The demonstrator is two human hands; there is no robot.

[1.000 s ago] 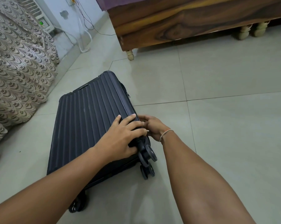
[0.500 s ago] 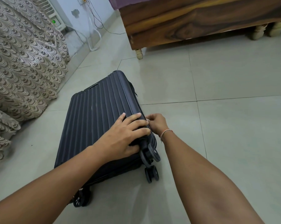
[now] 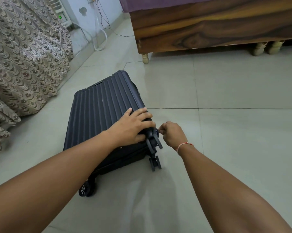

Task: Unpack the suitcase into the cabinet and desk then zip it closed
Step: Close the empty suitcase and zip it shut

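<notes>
Two hands were engaged at the near right corner of the suitcase [image 3: 104, 115], which lay closed and flat on the floor [image 3: 226, 123], long axis running away from the person. The left hand [image 3: 131, 128] was pressed flat, fingers extended, on the lid. The right hand [image 3: 173, 134], just beside the corner wheels [image 3: 154, 143], was pinched on a small object, presumably the zipper pull [image 3: 159, 130].

Home bedroom, going by wooden bed frame [image 3: 209, 31] on turned legs [image 3: 145, 58] with purple cover [image 3: 141, 4] on top. Pale tiled floor [image 3: 234, 84], patterned curtain [image 3: 24, 56] hanging at left, white appliance [image 3: 62, 12] with green light against blue wall [image 3: 108, 7], cables [image 3: 99, 31] trailing down to the floor. Suitcase [image 3: 101, 115] lying flat on the tiles.
</notes>
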